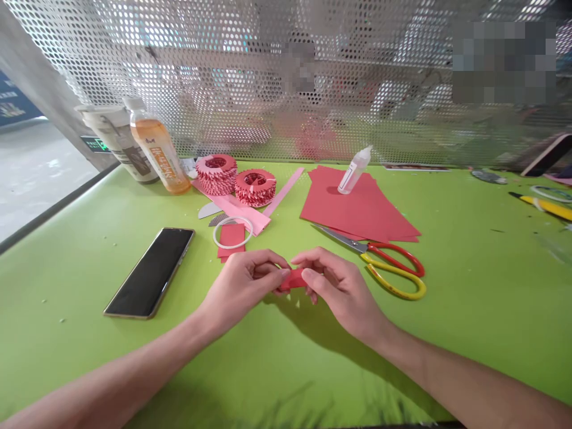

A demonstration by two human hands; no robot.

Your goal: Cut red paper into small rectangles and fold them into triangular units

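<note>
Because the small red paper strip [295,279] likely needs steadying, my left hand [241,278] and right hand [345,288] pinch opposite ends between fingers.

Open counter [482,310] lies right of the scissors [372,260]. These block the way from the right hand [346,292] to the red sheets [342,210].
</note>
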